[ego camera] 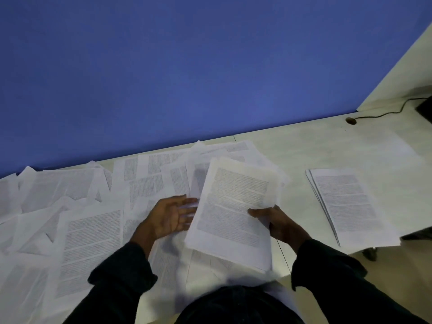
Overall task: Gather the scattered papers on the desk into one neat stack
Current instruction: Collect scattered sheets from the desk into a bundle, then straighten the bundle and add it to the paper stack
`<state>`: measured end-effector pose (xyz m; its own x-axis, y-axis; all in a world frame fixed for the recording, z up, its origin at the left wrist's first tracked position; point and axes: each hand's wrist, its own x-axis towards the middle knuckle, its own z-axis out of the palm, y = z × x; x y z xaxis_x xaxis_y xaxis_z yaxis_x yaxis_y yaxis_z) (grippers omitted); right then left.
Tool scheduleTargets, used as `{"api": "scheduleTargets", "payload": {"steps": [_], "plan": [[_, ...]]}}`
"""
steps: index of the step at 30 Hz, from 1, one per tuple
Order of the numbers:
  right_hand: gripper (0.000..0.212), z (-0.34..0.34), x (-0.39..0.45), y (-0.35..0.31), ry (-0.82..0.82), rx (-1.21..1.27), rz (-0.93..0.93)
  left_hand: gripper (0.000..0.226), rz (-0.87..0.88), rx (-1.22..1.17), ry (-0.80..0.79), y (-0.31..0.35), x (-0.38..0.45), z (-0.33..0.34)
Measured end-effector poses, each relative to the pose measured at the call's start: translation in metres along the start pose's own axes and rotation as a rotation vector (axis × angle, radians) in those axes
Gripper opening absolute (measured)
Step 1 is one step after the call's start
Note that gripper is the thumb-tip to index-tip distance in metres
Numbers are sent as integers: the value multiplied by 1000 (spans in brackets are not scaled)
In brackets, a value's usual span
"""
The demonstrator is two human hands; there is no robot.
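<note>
Right hand (pixel 278 220) pinches a held sheaf (pixel 233 213), left hand (pixel 173 216) flat-fingered at its left edge; the finished stack (pixel 346 202) lies right of the sheaf, nearer the right hand, long axis parallel.

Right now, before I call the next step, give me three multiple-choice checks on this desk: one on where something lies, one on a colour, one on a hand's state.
1. Where does the finished stack lie relative to the hands?
A. to the person's right
B. to the person's left
C. under the left hand

2. What colour is the wall behind the desk?
A. green
B. blue
C. red

3. What is the right hand doing?
A. resting flat and empty on the desk
B. holding the black cable
C. gripping a bundle of sheets

Answers: 1 A, the stack sits alone on bare desk right of both hands. 2 B, the whole backdrop is blue. 3 C, its thumb lies over the bundle's right edge, while the left hand is spread open beside it.
</note>
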<state>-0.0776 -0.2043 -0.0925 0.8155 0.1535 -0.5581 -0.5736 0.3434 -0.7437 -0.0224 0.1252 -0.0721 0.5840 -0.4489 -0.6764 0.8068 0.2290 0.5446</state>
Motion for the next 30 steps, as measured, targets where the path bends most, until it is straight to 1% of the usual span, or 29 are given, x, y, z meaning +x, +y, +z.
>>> {"api": "scheduleTargets", "payload": {"steps": [2, 3, 5, 6, 8, 9, 12, 13, 16, 18, 19, 21, 24, 26, 28, 29, 30], "plan": [[52, -5, -6, -11, -71, -60, 67, 61, 0, 148, -79, 7, 10, 34], [51, -5, -7, -16, -104, -82, 82, 60, 30, 176, -160, 4, 18, 56], [52, -11, -8, -25, -154, -93, 61, 50, 125, 264, -330, -6, 33, 101], [53, -20, -9, -29, -144, -83, 49, 48, 151, 334, -344, -7, 42, 117], [51, -52, -12, -37, -63, -67, 41, 47, 183, 428, -241, -9, 63, 137], [49, -73, -15, -41, -6, -72, 43, 47, 179, 425, -192, -12, 78, 146], [39, -146, -29, -54, 268, -140, 15, 49, 173, 378, 43, -32, 125, 188], [36, -172, -32, -59, 365, -160, -12, 48, 188, 390, 88, -42, 141, 211], [23, -251, -43, -74, 684, -331, -110, 42, 187, 499, 104, -78, 187, 285], [12, -299, -55, -84, 839, -478, -141, 41, 144, 599, 68, -101, 213, 328], [10, -320, -61, -89, 887, -529, -138, 40, 122, 633, 68, -111, 225, 345], [8, -355, -74, -98, 937, -603, -122, 36, 103, 684, 112, -132, 246, 375], [10, -389, -77, -106, 930, -675, -115, 33, 120, 756, 238, -152, 264, 402], [15, -399, -70, -112, 912, -713, -105, 31, 155, 805, 328, -155, 272, 411], [22, -401, -62, -117, 885, -732, -109, 22, 171, 862, 402, -153, 278, 413], [25, -400, -58, -119, 872, -746, -118, 22, 179, 902, 446, -151, 280, 412], [29, -398, -56, -120, 875, -770, -134, 28, 188, 940, 494, -149, 283, 409]]}}
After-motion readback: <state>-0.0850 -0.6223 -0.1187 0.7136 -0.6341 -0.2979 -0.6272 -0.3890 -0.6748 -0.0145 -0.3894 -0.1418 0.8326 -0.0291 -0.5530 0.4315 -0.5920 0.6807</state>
